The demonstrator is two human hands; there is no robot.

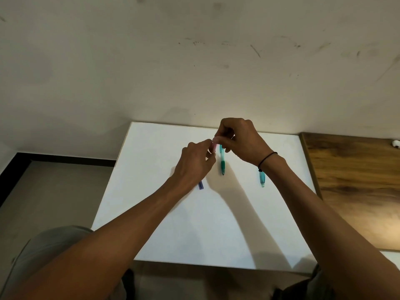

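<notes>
Hands first: my left hand (194, 163) and my right hand (240, 141) met in the air above the far half of the white table (151, 202). Between them I held a small pink piece (215, 146), too blurred and too covered by my fingers for me to say what it was. My left hand pinched its lower end with the fingertips. My right hand came over the top with curled fingers and gripped the upper end. The piece stood roughly upright, off the table and touching nothing but my fingers.

Just beside it, a little to the right and below my right hand, a green pen (222, 163) lay flat on the table with its tip toward me. Its far end was hidden behind my fingers. A teal pen (262, 178) lay well apart to the right, its upper part covered by my right wrist, where I wore a black band (267, 159). A short blue piece (201, 185) poked out from under my left wrist, the rest of it hidden.

To the right of the white table sat a wooden top (357, 180), with a small white thing (395, 143) at its far edge. A scuffed wall (194, 61) rose behind both.
</notes>
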